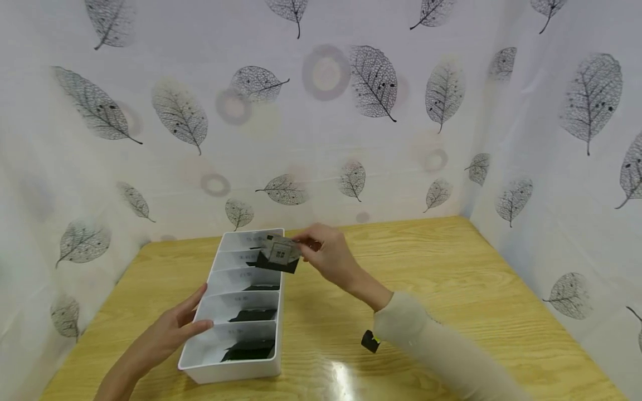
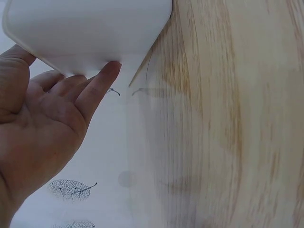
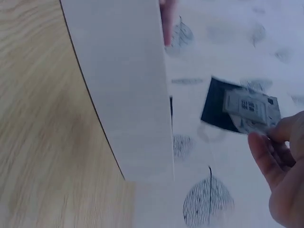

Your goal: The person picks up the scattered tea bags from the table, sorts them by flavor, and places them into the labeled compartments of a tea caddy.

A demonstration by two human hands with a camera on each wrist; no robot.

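My right hand (image 1: 328, 253) pinches one edge of a flat black-and-grey packet (image 1: 277, 253) with a printed square on it. The packet is tilted above the far compartments of a white divided box (image 1: 280, 334). In the right wrist view, the packet (image 3: 244, 107) shows beside the box's outer wall (image 3: 121, 90), apart from it. My left hand (image 1: 168, 331) holds the box's left side, thumb over the rim. Its fingertips touch the outside wall in the left wrist view, where the left hand (image 2: 52, 109) shows from the palm side.
Dark flat packets (image 1: 251, 350) lie in the box's compartments, whose inner walls bear faint writing. On the wooden table (image 1: 451, 289), a small black object (image 1: 370, 341) with a yellow bit lies near the right sleeve (image 1: 421, 328). A leaf-print curtain (image 1: 321, 128) surrounds the table's back and sides.
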